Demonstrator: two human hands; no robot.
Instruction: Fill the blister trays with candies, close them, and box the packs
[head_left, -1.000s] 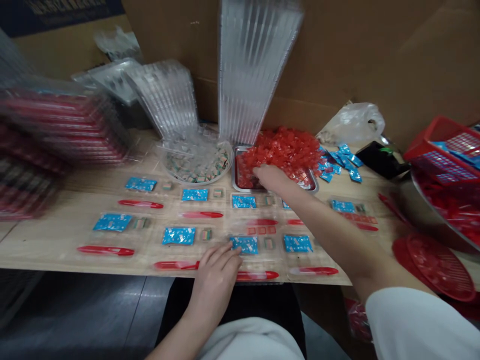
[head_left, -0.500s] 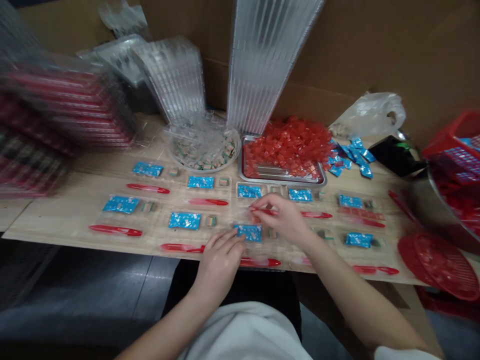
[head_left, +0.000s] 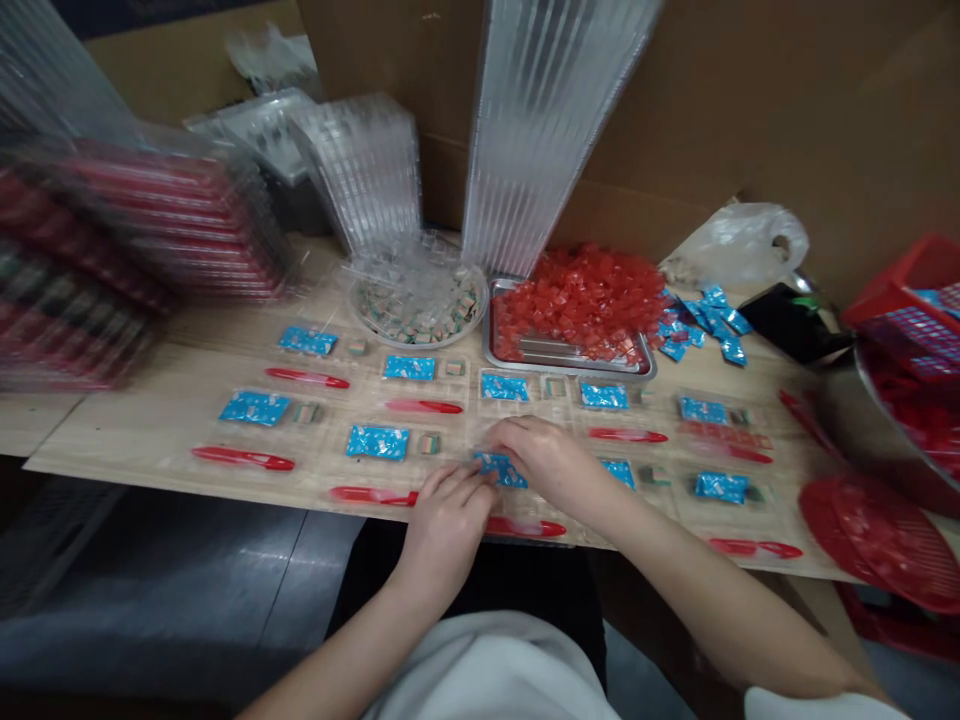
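Note:
Over the front middle clear plastic tray, my right hand [head_left: 547, 462] is closed in a pinch, its fingertips turned down and hidden. Just below its fingers lies a blue printed packet [head_left: 501, 469]. My left hand [head_left: 448, 515] rests at the left side of that packet, fingers stretched out and lying on the tray. A red pen-shaped piece [head_left: 525, 527] sits in the tray's front part. The neighbouring tray on the left carries another blue packet [head_left: 377, 442], a small striped block [head_left: 429, 443] and a red pen-shaped piece [head_left: 367, 496].
Behind the trays stand a metal tray [head_left: 570, 368] heaped with red pieces [head_left: 592, 300] and a round dish [head_left: 480, 310] of small blocks. Clear tray stacks [head_left: 547, 140] rise at the back. Loose blue packets [head_left: 712, 312] and a metal pot [head_left: 832, 400] are on the right.
My right hand has moved down and slightly left, towards the blue packet. My left hand stays at nearly the same place. The whole view has shifted slightly.

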